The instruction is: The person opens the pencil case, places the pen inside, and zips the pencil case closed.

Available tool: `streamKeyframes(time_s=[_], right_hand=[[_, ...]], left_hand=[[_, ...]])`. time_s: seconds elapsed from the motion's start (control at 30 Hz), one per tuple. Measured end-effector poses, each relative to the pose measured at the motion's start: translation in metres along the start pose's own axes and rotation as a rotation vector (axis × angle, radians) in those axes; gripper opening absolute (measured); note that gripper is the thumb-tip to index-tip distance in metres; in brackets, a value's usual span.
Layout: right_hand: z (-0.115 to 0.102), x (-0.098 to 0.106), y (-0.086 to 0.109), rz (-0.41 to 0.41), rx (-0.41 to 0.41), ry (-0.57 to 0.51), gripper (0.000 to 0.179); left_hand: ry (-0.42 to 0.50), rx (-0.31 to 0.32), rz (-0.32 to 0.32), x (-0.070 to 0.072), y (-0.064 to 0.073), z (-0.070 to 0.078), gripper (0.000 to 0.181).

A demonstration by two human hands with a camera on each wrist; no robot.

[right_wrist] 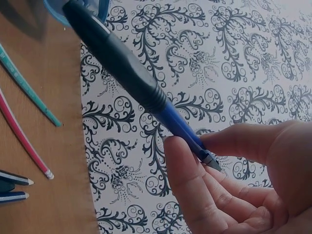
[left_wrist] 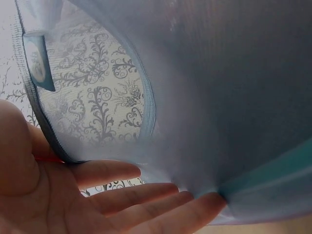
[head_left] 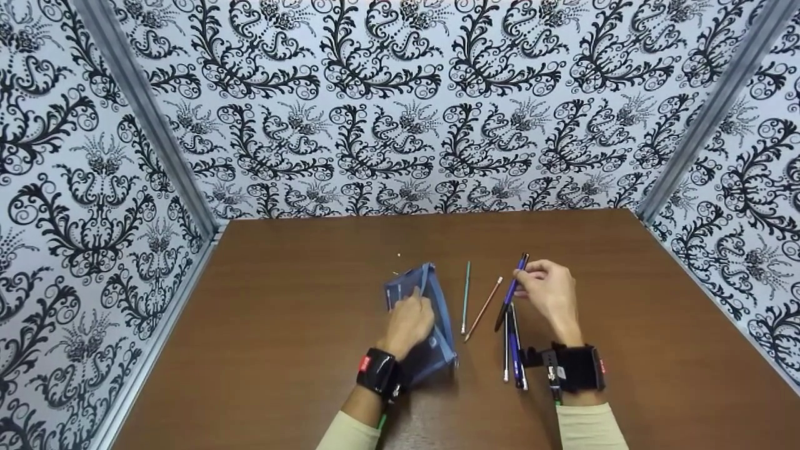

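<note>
My left hand (head_left: 409, 322) holds a blue mesh zip pencil case (head_left: 431, 359) by its edge near the middle of the table. In the left wrist view, the thumb and fingers lie about the zipped edge of the case, and the mesh (left_wrist: 195, 97) fills most of the picture. My right hand (head_left: 553, 290) pinches a blue pen (head_left: 510, 292) with a black grip (right_wrist: 126, 66) between thumb and fingers, tilted above the table. Below that pen lies a bunch of dark pencils and another blue pen (head_left: 514, 350).
Between the hands lie a teal pencil (head_left: 466, 297) and a red pencil (head_left: 484, 308) with a white end. The brown table (head_left: 281, 300) is enclosed by white panels (head_left: 400, 125) with black scrollwork. A tiny white speck (head_left: 399, 255) lies behind the case.
</note>
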State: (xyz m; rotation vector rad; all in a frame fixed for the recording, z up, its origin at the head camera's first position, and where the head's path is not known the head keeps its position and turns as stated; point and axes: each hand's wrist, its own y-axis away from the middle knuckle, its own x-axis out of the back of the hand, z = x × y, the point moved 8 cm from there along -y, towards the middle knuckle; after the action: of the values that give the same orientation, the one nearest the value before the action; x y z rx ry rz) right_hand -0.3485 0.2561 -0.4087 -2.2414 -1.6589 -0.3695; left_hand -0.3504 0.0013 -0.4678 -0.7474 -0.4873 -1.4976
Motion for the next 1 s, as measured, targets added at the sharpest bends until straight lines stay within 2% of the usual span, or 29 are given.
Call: streamKeyframes(time_s=[0.13,0.37,0.6,0.87,1.0], right_hand=[[-0.004,-0.001,0.002,0.015,0.023,-0.031,0.022],[-0.006,-0.003,0.004,-0.004,0.01,-0.045,0.026],[-0.008,-0.007,0.006,-0.015,0.005,-0.065,0.026],[-0.01,-0.012,0.008,-0.008,0.011,-0.107,0.025],[-0.014,-0.017,0.01,0.003,0.037,-0.125,0.023]], left_hand=[[-0.027,-0.003,0.017,0.0,-0.001,0.0,0.051],[-0.013,-0.016,0.013,-0.001,0.0,0.002,0.051],[0.011,-0.035,-0.007,-0.003,0.0,0.004,0.05],[0.042,-0.022,-0.026,-0.005,0.001,0.004,0.053],[0.069,-0.027,-0.03,-0.006,0.001,0.005,0.051]])
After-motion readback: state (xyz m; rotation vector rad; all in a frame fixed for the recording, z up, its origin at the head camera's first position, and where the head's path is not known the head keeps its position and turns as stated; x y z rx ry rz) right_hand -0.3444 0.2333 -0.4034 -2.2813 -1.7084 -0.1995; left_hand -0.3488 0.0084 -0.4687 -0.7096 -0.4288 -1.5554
